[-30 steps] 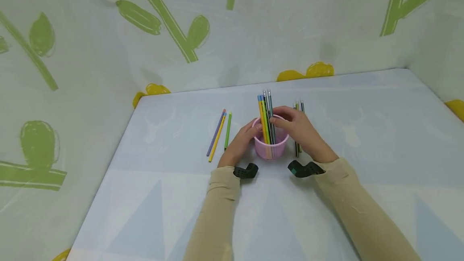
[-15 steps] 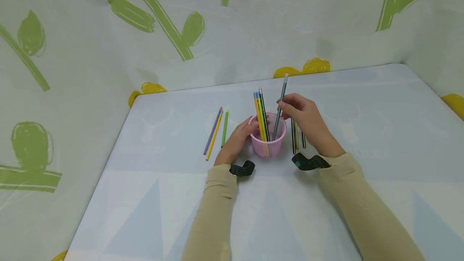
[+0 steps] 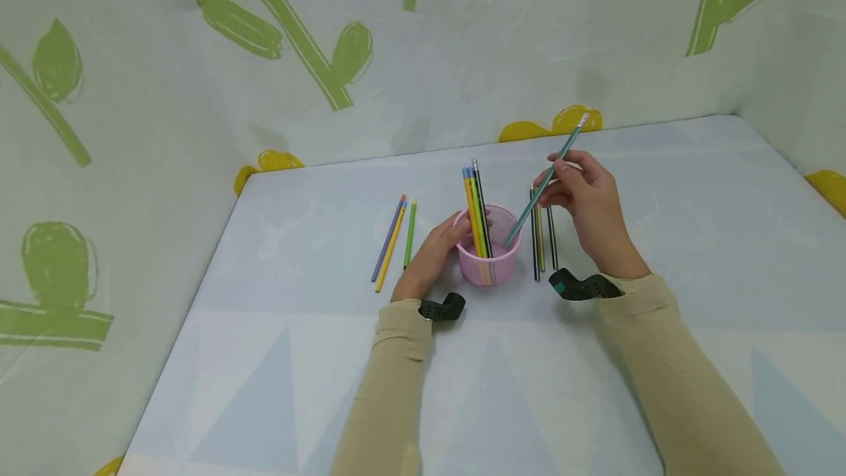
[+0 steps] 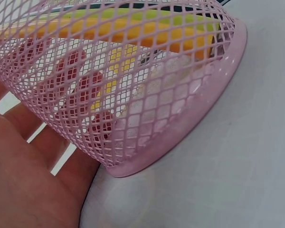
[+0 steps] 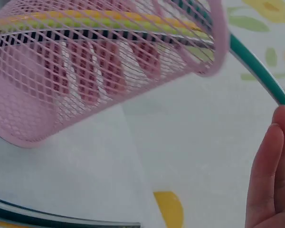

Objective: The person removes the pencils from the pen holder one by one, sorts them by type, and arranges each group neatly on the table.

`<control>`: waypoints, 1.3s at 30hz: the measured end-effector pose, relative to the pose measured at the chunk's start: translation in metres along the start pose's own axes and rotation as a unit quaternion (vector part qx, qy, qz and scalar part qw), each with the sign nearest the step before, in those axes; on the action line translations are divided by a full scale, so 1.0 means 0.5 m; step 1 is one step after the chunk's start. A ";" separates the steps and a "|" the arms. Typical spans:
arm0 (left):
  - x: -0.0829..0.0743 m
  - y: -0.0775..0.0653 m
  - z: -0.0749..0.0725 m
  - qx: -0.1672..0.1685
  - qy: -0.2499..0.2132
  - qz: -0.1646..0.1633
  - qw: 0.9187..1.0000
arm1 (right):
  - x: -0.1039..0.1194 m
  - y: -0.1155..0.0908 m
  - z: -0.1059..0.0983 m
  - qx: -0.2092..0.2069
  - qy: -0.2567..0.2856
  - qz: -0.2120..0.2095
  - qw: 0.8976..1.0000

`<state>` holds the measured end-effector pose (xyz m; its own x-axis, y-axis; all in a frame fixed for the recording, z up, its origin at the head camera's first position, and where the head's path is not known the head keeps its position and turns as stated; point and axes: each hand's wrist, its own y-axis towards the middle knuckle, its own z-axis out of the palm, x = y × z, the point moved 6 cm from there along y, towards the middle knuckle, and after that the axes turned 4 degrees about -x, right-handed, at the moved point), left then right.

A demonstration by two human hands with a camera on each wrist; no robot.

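teal pencil | long axis tilted | top rightward | foot in basket

- Left arm reached forward, nearly straight ahead.
- Left hand was in a curved grip, fingers spaced apart.
- Right arm angled forward and inward.
- Right hand sat farther up the head view, thumb and fingers pinching.

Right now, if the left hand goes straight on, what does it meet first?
The cup: the left hand holds it, so they're touching now. Past its wall, likely the pencils standing inside, though depth is hard to judge.
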<state>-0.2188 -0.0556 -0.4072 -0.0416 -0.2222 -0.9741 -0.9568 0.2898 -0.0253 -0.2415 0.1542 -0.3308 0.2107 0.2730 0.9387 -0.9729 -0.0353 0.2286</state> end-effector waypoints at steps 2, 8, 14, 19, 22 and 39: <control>0.000 0.000 0.000 0.000 -0.001 -0.001 1.000 | 0.002 0.002 -0.014 -0.013 0.046 0.000 0.999; -0.001 0.000 0.001 0.004 -0.006 0.002 1.000 | -0.013 0.009 -0.050 -0.026 0.104 0.026 0.994; 0.002 0.001 0.002 0.001 -0.007 -0.004 1.000 | -0.051 0.011 -0.087 -0.036 0.046 0.098 0.994; 0.010 0.000 0.003 -0.001 -0.006 -0.013 1.000 | -0.091 0.004 -0.112 -0.015 -0.135 0.180 0.974; 0.010 0.000 0.003 -0.002 -0.008 -0.010 1.000 | -0.103 0.006 -0.120 -0.001 -0.211 0.188 0.959; 0.003 -0.001 0.002 0.000 -0.014 -0.012 1.000 | -0.134 0.013 -0.117 0.054 -0.459 0.185 0.867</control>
<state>-0.2180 -0.0553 -0.4089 -0.0102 -0.2039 -0.9789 -0.9576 0.2840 -0.0492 -0.2675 0.1920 -0.4072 -0.0784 -0.6553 0.7513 -0.9860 -0.0603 -0.1554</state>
